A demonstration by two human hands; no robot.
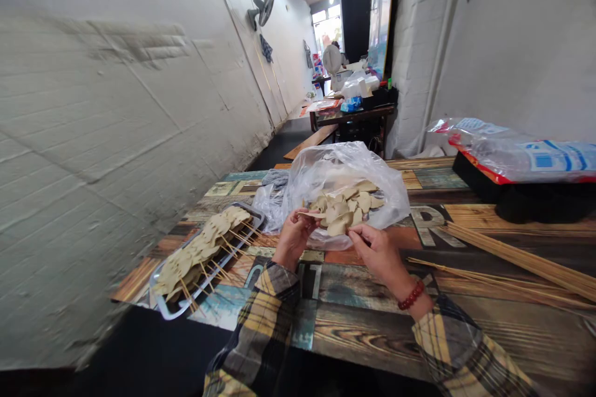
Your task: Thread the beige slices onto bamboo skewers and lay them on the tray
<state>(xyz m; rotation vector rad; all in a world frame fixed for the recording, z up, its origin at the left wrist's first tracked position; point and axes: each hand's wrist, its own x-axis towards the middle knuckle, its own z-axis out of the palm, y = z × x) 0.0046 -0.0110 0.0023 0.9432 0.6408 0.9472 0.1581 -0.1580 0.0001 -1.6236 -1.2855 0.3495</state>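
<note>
My left hand (295,234) is closed in a pinch on a thin beige slice (310,215), which sticks out edge-on from the fingers. With thumb and forefinger together, my right hand (378,255) grips the edge of another flat beige slice (339,224). Both hands are at the mouth of a clear plastic bag (391,189), where a heap of similar slices (364,200) lies. To the left, a clear tray (162,309) bears rows of the slices (200,249) threaded on thin wooden skewers (218,271).
Loose bamboo skewers (516,259) lie at the right on the patchwork wooden table (372,329). Behind them are black containers (535,198) with plastic packaging (549,155) on top. A grey cloth (275,178) sits beside the bag. Farther back stands a cluttered table (358,114); a wall runs along the left.
</note>
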